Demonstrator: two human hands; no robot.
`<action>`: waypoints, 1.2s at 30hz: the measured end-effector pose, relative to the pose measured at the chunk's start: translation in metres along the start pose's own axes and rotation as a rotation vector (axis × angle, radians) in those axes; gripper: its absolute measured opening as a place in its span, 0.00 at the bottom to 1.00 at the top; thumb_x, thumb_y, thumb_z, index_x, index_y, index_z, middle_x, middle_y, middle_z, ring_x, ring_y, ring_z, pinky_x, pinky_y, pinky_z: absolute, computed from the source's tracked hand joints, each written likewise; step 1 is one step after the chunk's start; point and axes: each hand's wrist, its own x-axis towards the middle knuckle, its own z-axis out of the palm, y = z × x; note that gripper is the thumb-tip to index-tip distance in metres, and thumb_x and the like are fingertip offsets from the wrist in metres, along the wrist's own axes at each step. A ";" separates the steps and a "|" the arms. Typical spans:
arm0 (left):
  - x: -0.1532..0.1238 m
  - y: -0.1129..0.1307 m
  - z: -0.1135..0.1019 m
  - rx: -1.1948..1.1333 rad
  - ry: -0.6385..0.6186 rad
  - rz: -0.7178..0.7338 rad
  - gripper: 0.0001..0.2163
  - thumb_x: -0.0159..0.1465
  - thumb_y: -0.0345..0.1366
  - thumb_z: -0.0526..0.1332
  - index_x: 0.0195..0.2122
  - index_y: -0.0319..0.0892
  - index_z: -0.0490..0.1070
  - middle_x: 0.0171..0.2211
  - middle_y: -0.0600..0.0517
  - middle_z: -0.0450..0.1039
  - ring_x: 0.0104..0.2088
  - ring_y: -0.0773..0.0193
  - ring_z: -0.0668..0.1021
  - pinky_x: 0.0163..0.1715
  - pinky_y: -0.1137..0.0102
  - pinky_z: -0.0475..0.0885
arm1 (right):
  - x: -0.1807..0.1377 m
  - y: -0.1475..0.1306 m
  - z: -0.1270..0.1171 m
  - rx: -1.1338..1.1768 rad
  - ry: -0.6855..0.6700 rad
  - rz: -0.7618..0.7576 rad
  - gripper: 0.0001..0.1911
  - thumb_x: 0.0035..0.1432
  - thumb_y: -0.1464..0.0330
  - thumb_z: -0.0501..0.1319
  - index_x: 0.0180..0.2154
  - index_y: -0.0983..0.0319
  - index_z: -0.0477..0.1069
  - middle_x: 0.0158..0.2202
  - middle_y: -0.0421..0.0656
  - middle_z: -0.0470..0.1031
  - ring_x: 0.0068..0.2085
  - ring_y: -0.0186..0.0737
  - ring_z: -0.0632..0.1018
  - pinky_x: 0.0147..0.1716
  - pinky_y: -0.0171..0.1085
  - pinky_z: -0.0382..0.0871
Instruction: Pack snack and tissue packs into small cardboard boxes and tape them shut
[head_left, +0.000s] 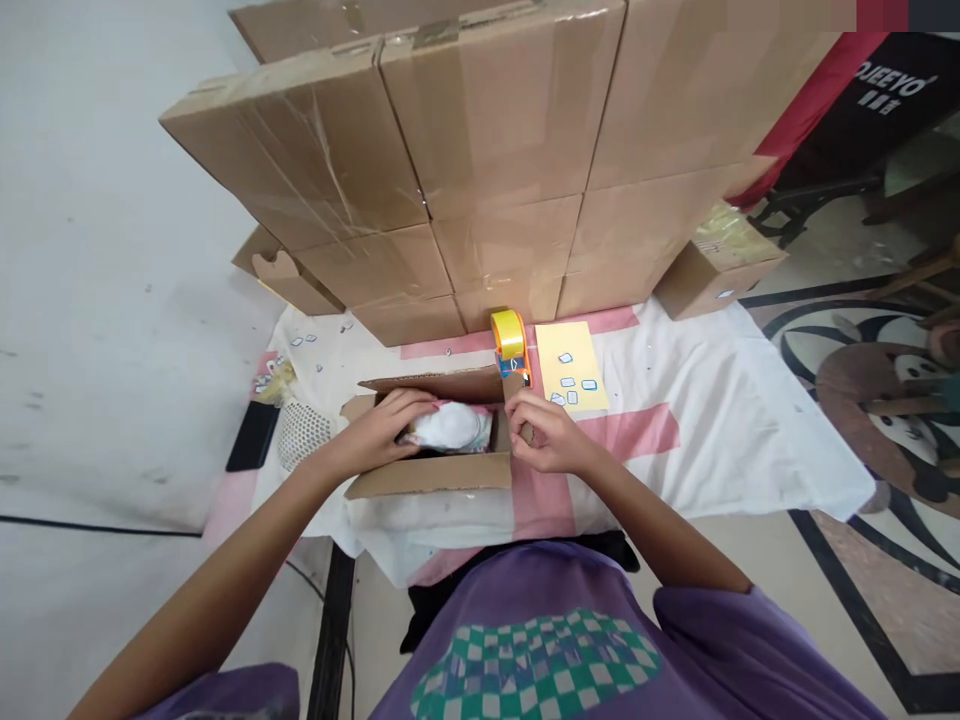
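Note:
An open cardboard box (429, 477) lies in front of me on the cloth-covered table, its flaps folded outward. Inside it sits a white, plastic-wrapped package (454, 428) with some pink and printed colours. My left hand (382, 428) reaches in over the box's left end, with fingers and thumb around the left end of the package. At the opposite end, my right hand (546, 432) is closed, its curled fingers pinching the right-hand box flap (513, 388). What lies under the package is hidden.
A wall of taped cardboard boxes (495, 130) stands behind. Beyond the box are a tape dispenser (510, 338) with yellow tape and a yellow sheet (574, 365) bearing small stickers. A white mesh thing (301, 432) and a black flat object (252, 437) lie left; another carton (712, 265) stands right.

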 end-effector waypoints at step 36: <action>0.059 0.039 0.012 0.431 -0.413 -0.288 0.33 0.59 0.43 0.71 0.63 0.40 0.65 0.58 0.35 0.76 0.54 0.37 0.81 0.48 0.53 0.76 | -0.009 0.003 0.010 0.041 0.153 0.124 0.08 0.62 0.75 0.59 0.36 0.57 0.63 0.40 0.43 0.69 0.41 0.41 0.73 0.41 0.40 0.69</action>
